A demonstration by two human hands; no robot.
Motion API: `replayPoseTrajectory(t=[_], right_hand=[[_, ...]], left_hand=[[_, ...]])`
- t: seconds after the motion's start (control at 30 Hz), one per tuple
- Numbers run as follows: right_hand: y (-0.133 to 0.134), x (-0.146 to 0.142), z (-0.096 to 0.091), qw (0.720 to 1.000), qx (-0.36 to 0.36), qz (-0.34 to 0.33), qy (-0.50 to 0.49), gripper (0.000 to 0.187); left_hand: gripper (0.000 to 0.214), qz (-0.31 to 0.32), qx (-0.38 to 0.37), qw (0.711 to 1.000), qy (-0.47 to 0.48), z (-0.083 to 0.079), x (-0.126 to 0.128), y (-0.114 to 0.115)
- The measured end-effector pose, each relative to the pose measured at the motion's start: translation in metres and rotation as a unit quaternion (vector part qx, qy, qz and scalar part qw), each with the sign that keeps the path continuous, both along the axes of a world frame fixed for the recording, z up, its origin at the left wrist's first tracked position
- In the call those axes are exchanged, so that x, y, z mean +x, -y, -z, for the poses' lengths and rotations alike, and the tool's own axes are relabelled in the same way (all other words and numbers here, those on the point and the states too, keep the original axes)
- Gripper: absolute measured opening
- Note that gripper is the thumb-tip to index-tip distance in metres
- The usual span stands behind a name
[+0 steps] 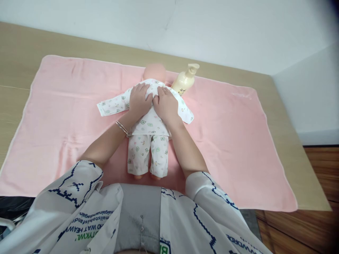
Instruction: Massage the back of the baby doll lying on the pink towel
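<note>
A baby doll (148,121) in a white printed top and matching trousers (139,155) lies stretched out, its bald head (154,72) pointing away from me. No facial features show on the head. My left hand (140,100) rests flat on the left side of the doll's upper body, fingers extended. Beside it, my right hand (166,104) lies on the right side in the same way, with the thumbs close together. Both sleeves of the top spread outward. Just past the doll's right shoulder is a cream pump bottle (183,81), leaning to the right in view.
Under the doll a pink blanket (225,141) with a pale edge covers much of the wooden table (288,141). A white wall (119,21) stands behind the table. Brown wooden flooring (323,169) shows at the lower right.
</note>
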State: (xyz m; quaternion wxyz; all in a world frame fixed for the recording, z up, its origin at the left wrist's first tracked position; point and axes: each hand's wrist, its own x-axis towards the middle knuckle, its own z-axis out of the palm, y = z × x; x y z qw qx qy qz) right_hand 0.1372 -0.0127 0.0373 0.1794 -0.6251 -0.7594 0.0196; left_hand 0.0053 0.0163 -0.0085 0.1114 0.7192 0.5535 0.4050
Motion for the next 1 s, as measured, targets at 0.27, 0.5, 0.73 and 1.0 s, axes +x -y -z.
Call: replayPoseTrajectory(t=[0.27,0.5,0.73,1.0], right_hand=[[-0.011,0.0,0.001,1.0,0.008,-0.025,0.01,0.054],[-0.014,0.003,0.011,0.999,0.009,-0.045,0.02,0.057],[0.013,-0.008,-0.006,0.999,-0.013,-0.008,0.041,0.051],[-0.011,0.008,-0.004,0.997,-0.053,-0.058,0.007,0.054]], left_hand=[[0.04,-0.033,0.025,0.999,-0.021,0.002,0.003,0.004],[0.039,-0.02,0.048,0.998,-0.022,0.007,0.001,0.007],[0.03,-0.004,0.066,0.998,-0.022,0.0,0.0,0.015],[0.042,-0.021,0.042,0.998,-0.029,0.001,0.003,0.01]])
